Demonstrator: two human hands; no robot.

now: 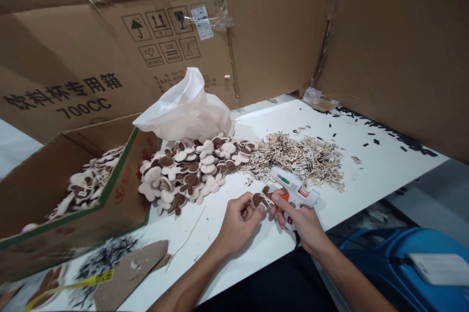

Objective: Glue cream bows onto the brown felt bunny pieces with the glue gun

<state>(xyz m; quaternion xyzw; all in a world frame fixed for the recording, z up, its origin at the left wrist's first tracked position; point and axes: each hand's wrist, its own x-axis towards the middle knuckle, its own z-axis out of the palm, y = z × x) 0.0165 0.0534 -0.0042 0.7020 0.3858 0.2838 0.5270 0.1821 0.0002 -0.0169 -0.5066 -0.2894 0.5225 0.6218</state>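
Near the table's front edge, my left hand [238, 219] is closed on a small brown-and-cream fabric flower-like piece [258, 198]. A thin cream bow [266, 199] lies on the brown face of that piece. My right hand [306, 224] is wrapped round a white glue gun [291, 181] with an orange trigger, its nozzle pointing up and to the left. The thumb and forefinger of this hand also touch the bow and the edge of the fabric piece. My fingers partly hide both the piece and the gun's handle.
A heap of similar fabric pieces [190, 170] lies left of a pile of small cream bows [304, 156]. Behind stands a white plastic bag [190, 107]. An open carton [128, 195] holds more pieces at left. Tall cardboard walls [278, 33] enclose the white table [384, 165]. A blue stool [370, 263] stands right.
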